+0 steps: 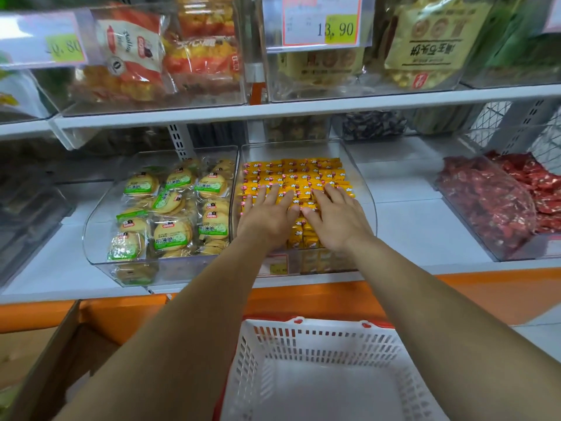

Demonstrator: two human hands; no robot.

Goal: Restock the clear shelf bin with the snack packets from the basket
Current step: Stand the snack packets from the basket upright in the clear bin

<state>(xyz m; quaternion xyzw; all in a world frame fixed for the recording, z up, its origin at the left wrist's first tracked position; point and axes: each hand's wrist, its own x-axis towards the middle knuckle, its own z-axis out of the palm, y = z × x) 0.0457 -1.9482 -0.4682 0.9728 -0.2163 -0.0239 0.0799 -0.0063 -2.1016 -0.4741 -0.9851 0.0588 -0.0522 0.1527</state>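
Observation:
The clear shelf bin (365, 189) on the lower shelf holds several small yellow snack packets (299, 173) laid in rows. My left hand (267, 215) lies flat on the packets with its fingers spread and straight. My right hand (337, 215) presses on them just to the right, fingers also straight; the two hands almost touch at the thumbs. Below, the white plastic basket (303, 338) with red trim sits between my forearms, and its visible bottom holds no packets.
A clear bin of green-labelled biscuit packs (170, 205) stands left of the yellow one. A bin of red packets (498, 202) is at the right. The upper shelf carries bins and price tags (321, 21). An open cardboard box (45, 360) sits lower left.

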